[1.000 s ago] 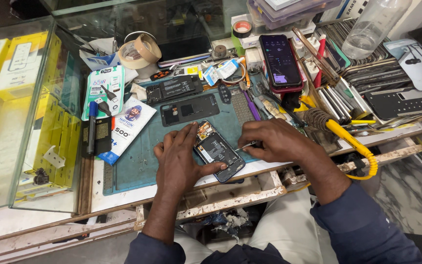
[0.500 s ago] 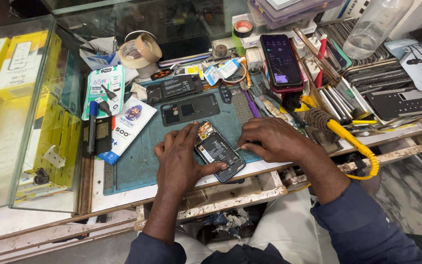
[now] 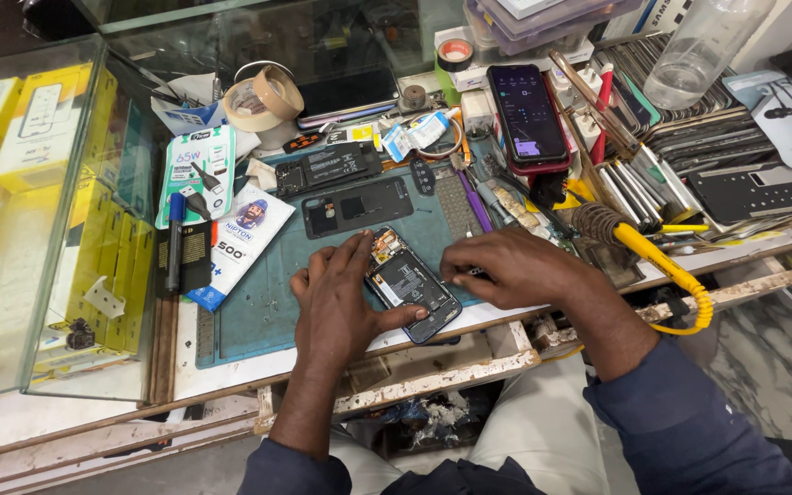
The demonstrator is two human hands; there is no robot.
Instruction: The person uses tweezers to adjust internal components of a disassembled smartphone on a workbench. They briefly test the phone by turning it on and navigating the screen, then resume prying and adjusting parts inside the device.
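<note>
Two hands on the opened phone point(image 3: 412, 286) here: left hand point(image 3: 341, 307) clamps its near edge, right hand point(image 3: 515, 268) pinches a thin tool at its side, and with the back cover point(image 3: 357, 205) lying just beyond the fingers, I'd say reassembly isn't done.

Dark, black-cased opened phone with an orange-and-copper patch at its top end point(image 3: 410, 286), lying on a teal-green work mat point(image 3: 258, 307). Black rectangular back cover point(image 3: 357, 206) and black battery slab with white print point(image 3: 327, 167) above it. Red-edged phone with a dark screen showing purple tiles point(image 3: 528, 116). Yellow coiled cable point(image 3: 666, 275), bright against the pale bench. Beige roll of tape point(image 3: 263, 96). Green-and-white charger packet point(image 3: 196, 174), white-and-blue packet beside it point(image 3: 237, 243). Yellow boxes behind the glass case point(image 3: 43, 137). Navy-blue sleeve point(image 3: 689, 431)
</note>
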